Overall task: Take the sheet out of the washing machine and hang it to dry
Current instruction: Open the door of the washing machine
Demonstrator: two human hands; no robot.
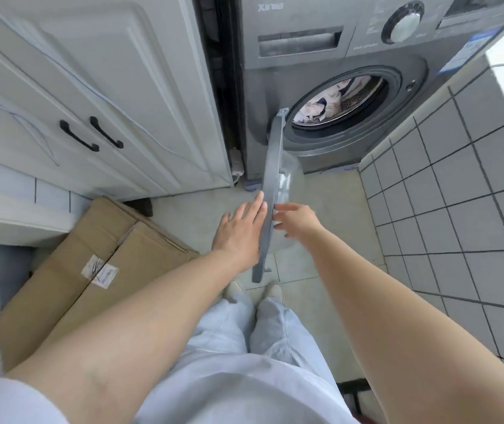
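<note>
Far left of the left hand (238,231), a white panelled cabinet (91,87) carries two black curved handles (91,134) on its doors. Below the cabinet and left of the same hand, a flat brown cardboard box (91,264) lies on the floor (321,203), with a white label taped over its seam.

The left hand is released: fingers straight and together, palm laid flat against the outer face of the washer door (270,191). The door is a grey ring seen edge-on, swung fully open toward the person, with a clear bulged window on its right side. It stands between the two hands.

The right hand (296,218) is just right of the door edge. Its fingers are loosely spread and slightly bent at the clear window; whether they touch the window cannot be told. It grasps nothing.

Beyond both hands stands the grey front-loading washing machine (336,56), matt-finished, with a round dial and a rectangular drawer at the top. The sheet (321,107) is inside the round drum opening, a crumpled pale fabric with darker patches, well apart from both hands.

Right of the right hand rises a wall of square grey tiles (458,179) with dark grout lines. Pale trouser legs and light shoes appear below the hands.
</note>
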